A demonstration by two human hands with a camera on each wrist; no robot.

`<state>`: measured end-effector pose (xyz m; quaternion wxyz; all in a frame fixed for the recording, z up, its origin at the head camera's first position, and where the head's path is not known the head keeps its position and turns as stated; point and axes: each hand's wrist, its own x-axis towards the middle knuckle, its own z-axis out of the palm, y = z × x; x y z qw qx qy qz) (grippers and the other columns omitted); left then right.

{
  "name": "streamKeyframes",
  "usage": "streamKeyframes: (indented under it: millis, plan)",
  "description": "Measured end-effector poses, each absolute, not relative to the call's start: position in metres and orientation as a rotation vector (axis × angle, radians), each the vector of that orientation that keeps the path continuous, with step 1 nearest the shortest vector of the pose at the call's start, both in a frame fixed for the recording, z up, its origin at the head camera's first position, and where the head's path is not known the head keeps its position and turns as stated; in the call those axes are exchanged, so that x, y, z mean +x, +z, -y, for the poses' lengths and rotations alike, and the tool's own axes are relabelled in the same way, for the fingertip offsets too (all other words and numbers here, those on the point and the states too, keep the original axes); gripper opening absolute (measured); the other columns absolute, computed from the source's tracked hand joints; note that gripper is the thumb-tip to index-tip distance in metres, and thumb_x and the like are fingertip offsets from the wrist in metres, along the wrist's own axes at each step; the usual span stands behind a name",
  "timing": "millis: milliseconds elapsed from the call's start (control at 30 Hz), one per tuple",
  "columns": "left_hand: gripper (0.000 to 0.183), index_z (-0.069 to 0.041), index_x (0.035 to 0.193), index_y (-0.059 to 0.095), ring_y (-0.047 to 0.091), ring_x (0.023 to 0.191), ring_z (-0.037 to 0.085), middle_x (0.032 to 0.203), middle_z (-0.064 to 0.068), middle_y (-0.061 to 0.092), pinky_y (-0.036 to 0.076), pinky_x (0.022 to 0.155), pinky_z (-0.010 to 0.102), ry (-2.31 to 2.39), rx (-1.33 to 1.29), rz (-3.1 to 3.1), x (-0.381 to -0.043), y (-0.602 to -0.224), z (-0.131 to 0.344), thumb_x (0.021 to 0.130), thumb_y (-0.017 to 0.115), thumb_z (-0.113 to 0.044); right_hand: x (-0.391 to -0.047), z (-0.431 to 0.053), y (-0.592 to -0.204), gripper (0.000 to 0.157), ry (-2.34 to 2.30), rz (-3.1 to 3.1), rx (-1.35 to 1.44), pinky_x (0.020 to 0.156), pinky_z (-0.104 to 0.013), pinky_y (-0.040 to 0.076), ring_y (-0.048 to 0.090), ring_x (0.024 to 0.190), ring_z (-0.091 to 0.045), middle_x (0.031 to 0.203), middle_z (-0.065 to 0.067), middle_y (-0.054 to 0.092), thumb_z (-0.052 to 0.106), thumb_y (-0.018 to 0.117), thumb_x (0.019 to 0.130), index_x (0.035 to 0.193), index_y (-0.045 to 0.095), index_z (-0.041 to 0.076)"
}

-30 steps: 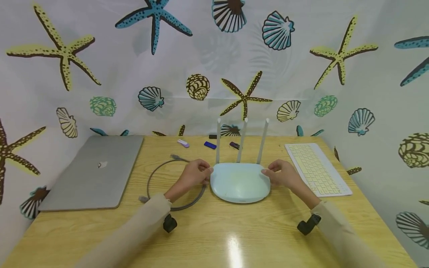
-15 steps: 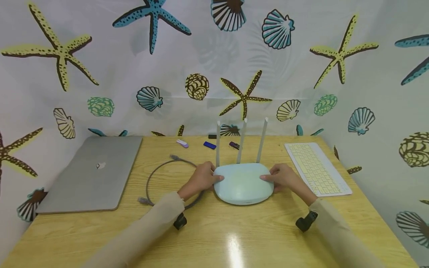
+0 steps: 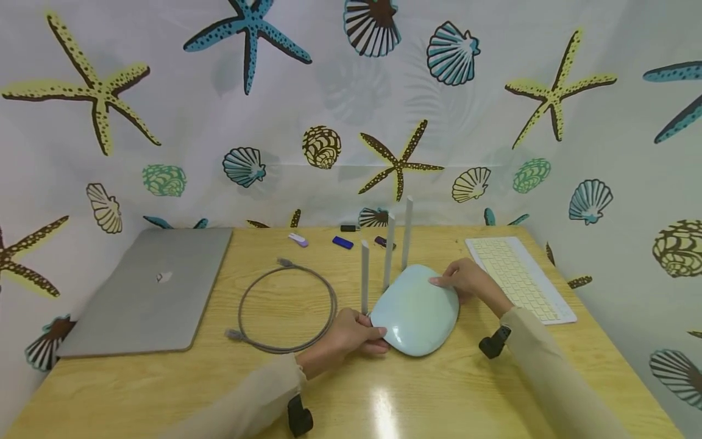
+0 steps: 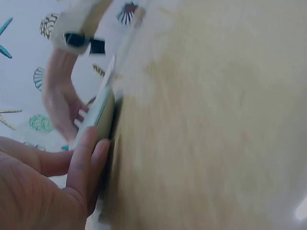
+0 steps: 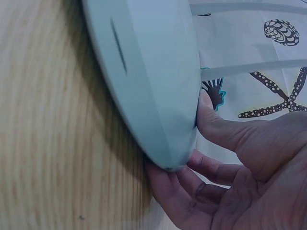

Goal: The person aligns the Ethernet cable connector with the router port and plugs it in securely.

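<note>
A pale blue-white Wi-Fi router [image 3: 417,311] with three upright antennas is turned at an angle on the wooden table. My left hand [image 3: 351,334] grips its near-left end, thumb on top and fingers at the edge below. At the far-right end my right hand [image 3: 466,281] holds it with the thumb on the top shell. In the right wrist view the fingers of the right hand [image 5: 225,167] curl under the router's rim [image 5: 158,110]. The left wrist view shows the left hand [image 4: 53,177] pinching the router's edge [image 4: 103,112].
A grey network cable [image 3: 241,292] lies looped left of the router, beside a closed grey laptop [image 3: 148,292]. A white keyboard [image 3: 521,277] lies at the right. Along the back are a purple-white USB stick [image 3: 298,239], a blue one [image 3: 342,242] and dark ones [image 3: 384,242].
The router has rotated, its left end swinging toward the front edge and its antennas shifting left. My left hand moved nearer with it, while the right hand stayed at the other end.
</note>
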<state>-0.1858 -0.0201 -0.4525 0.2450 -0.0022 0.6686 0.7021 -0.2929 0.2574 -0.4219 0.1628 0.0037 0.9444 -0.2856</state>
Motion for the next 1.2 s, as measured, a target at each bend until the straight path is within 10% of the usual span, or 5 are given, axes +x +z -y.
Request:
streamKeyframes:
  millis: [667, 1200]
  plan:
    - [0.029, 0.018, 0.123, 0.053, 0.071, 0.103, 0.03, 0.114, 0.031, 0.067, 0.059, 0.092, 0.037, 1.938, -0.043, -1.455, -0.164, -0.448, 0.013, 0.096, 0.052, 0.008, -0.306, -0.242, -0.427, 0.049, -0.829, -2.782, 0.068, 0.053, -0.023, 0.04, 0.048, 0.066, -0.015, 0.083, -0.005, 0.059, 0.048, 0.071, 0.086, 0.099, 0.068, 0.0]
    - [0.028, 0.013, 0.121, 0.059, 0.07, 0.105, 0.027, 0.116, 0.025, 0.068, 0.058, 0.094, 0.034, 1.864, 0.028, -1.412, -0.164, -0.457, 0.02, 0.099, 0.052, -0.002, -0.305, -0.24, -0.432, 0.052, -0.875, -2.801, -0.119, 0.086, -0.041, 0.056, 0.06, 0.11, -0.034, 0.123, -0.022, 0.061, 0.046, 0.063, 0.094, 0.118, 0.06, 0.001]
